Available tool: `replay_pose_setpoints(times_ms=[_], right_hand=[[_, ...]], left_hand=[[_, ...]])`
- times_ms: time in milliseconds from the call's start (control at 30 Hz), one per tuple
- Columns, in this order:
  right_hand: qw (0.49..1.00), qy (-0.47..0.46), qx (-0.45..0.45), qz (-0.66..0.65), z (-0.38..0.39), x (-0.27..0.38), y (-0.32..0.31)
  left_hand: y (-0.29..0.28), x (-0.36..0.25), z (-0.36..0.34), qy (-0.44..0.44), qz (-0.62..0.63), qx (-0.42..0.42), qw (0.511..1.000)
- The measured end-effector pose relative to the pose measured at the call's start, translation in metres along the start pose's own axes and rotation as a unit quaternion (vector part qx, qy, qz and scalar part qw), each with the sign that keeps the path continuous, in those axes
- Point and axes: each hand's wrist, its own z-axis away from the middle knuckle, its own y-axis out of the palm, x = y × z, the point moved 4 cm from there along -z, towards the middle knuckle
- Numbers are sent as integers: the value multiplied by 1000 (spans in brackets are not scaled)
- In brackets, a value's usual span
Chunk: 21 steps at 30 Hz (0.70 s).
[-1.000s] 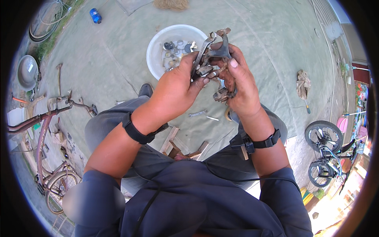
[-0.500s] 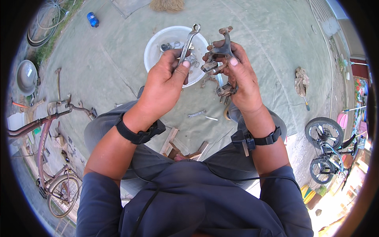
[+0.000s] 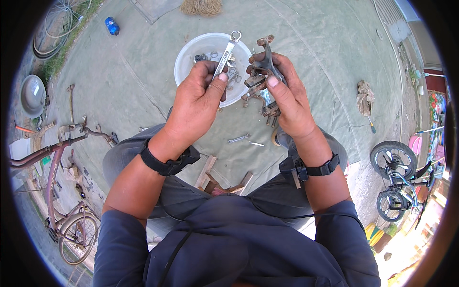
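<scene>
A silver wrench [image 3: 226, 54] points up and away, its ring end foremost, with my left hand [image 3: 197, 98] closed around its lower part. Close by on the right, my right hand [image 3: 292, 95] grips a dirty, dark metal bicycle brake caliper [image 3: 267, 62] with pad blocks on its arms. My fingers cover part of the caliper. Wrench and caliper are apart. Behind both hands stands a white basin [image 3: 187, 52] holding small metal rings and other loose parts. Another small wrench [image 3: 239, 138] lies on the green ground sheet [image 3: 143, 57] in front of me.
A small wooden stool [image 3: 206, 173] sits between my legs. At the left are a rusty bicycle frame [image 3: 53, 177] and a metal bowl [image 3: 33, 95]. A blue bottle [image 3: 112, 26] and a broom [image 3: 202, 6] lie farther off. To the right are a rag [image 3: 365, 98] and a small bike [image 3: 393, 162].
The wrench has turned in my left hand, so its flat face now shows. My right hand has tilted the caliper slightly and shifted it a little left.
</scene>
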Motion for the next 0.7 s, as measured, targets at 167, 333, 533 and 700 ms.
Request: replay_pose_setpoints(times_ms=[167, 333, 533, 700], right_hand=[[999, -25, -30, -32, 0, 0, 1], [999, -32, -27, -24, 0, 1, 1], [998, -55, -34, 6, 1, 2, 1], [991, -89, -31, 96, 0, 5, -1]], left_hand=[[-1, 0, -1, 1, 5, -4, 1000], [0, 0, -1, 2, 9, -2, 1000], [-1, -1, -1, -3, 4, -5, 1000], [-2, -1, 0, -6, 5, -6, 1000]])
